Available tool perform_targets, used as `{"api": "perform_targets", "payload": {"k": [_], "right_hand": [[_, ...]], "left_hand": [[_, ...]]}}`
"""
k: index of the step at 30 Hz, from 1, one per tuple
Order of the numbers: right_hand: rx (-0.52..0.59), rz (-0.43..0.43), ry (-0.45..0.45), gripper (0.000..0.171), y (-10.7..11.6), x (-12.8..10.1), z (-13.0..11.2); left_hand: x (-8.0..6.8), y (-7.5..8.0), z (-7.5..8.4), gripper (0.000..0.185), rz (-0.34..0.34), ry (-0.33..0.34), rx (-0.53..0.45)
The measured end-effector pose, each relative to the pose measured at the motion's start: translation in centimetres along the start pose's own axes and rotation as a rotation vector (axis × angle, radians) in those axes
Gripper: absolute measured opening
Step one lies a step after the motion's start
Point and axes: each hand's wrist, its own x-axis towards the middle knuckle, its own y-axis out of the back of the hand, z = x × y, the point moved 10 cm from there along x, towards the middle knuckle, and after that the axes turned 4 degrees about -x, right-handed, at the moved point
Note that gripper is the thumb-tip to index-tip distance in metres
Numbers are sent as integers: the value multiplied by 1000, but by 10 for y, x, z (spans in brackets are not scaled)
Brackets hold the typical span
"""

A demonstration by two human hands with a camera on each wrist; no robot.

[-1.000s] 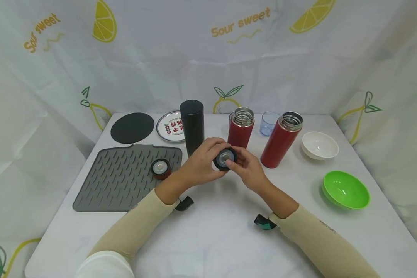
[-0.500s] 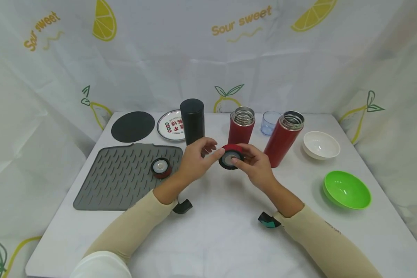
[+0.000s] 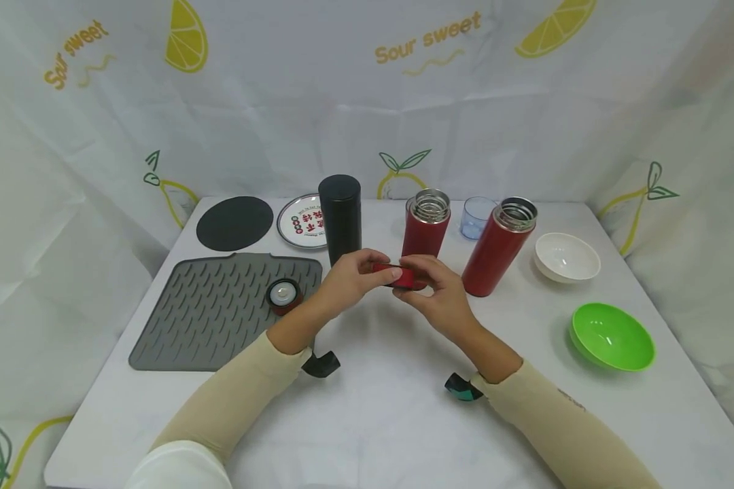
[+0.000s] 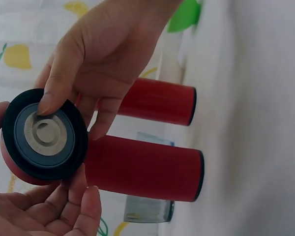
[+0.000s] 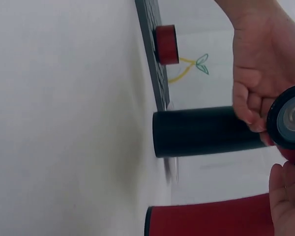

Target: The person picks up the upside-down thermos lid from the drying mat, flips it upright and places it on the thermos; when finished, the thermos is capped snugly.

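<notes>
Both hands pinch a red bottle lid above the middle of the table. My left hand has its thumb on the lid's red side in the head view. From the other side my right hand grips it; its thumb lies on the metal-centred underside in the left wrist view. Just behind stands an open red flask, its lower part hidden by the right hand. Another open red flask stands to the right. A black flask is behind the left hand, its foot hidden.
A second red lid lies underside up on the grey ridged mat. Behind are a black round mat, a printed plate and a blue glass. A white bowl and green bowl stand right.
The lid has turned so that its red side, rather than its underside, faces the head camera. My left hand loosened from it half a second ago and now grips it again.
</notes>
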Motion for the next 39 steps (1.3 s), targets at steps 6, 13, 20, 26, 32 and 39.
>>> {"api": "perform_targets", "payload": {"k": [6, 13, 20, 26, 32, 39], "right_hand": [[-15, 128, 16, 51, 25, -2, 2], [-9, 342, 17, 55, 47, 6, 35], [51, 366, -160, 70, 42, 22, 94], [95, 253, -315, 80, 25, 26, 121], [91, 217, -345, 84, 18, 24, 128], [49, 229, -347, 83, 21, 29, 132]], "left_hand": [[3, 13, 38, 60, 63, -194, -5], [14, 19, 95, 63, 156, -468, -63], [43, 17, 111, 63, 256, -534, -112], [64, 9, 98, 64, 283, -468, -182], [70, 2, 92, 64, 289, -496, -159], [72, -3, 97, 67, 307, -540, -45]]}}
